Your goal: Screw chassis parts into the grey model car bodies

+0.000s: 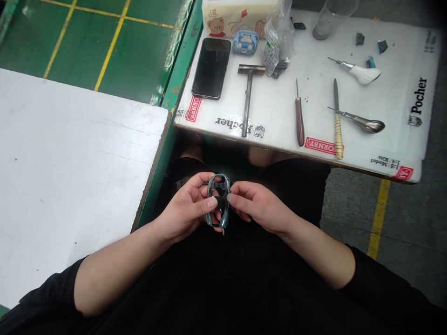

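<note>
Gently, left hand point(185, 209) and right hand point(260, 207) pinch a model car shell point(224, 216) (glossy grey)

The car body point(219, 177) is glossy blue-grey, with black pieces inside it. The worktop point(314, 56) is a white board with black "Pocher" lettering point(418, 95) and red-and-white "Hornby" stamps point(323, 145). On it, the phone point(211, 68) is black, the tissue pack point(230, 18) is cream with a brown bear print and touches of red, and the small box point(245, 42) is blue and white. The awl point(299, 123) has a dark red handle, and the knife point(338, 137) has a pale yellow banded one. The sleeves point(45, 298) are black. The side table point(77, 177) is white with dark specks. The floor point(84, 46) is green with yellow lines on the left, and grey with a yellow stripe on the right.
</note>
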Demonstrator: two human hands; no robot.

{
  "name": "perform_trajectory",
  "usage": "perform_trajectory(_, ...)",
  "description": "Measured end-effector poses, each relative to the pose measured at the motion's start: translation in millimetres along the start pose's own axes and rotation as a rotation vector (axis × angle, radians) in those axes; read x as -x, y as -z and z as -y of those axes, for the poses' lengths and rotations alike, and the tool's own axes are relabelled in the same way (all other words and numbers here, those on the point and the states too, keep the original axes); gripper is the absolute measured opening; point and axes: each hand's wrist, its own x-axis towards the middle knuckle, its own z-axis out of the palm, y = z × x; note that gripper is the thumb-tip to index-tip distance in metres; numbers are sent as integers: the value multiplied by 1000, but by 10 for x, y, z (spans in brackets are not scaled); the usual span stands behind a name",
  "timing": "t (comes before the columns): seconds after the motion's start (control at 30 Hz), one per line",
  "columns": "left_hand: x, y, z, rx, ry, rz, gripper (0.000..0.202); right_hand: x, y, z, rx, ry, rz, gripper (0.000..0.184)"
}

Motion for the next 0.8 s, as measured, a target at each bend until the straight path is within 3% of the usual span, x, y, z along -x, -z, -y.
perform_trajectory(0.2,-1,-10,2,26,25,29,51,-19,-2,-24,-50,35,30,65)
perform_trajectory(0.43,6,-13,-12,-11,36,40,49,-21,-22,-13,32,8,46,60)
perform_trajectory(0.6,4,-2,-10,-122,-32,19,47,3,-15,26,11,59,-48,51)
perform_trajectory(0.8,18,-9,23,-204,-141,28,48,39,-21,107,45,80,-59,46)
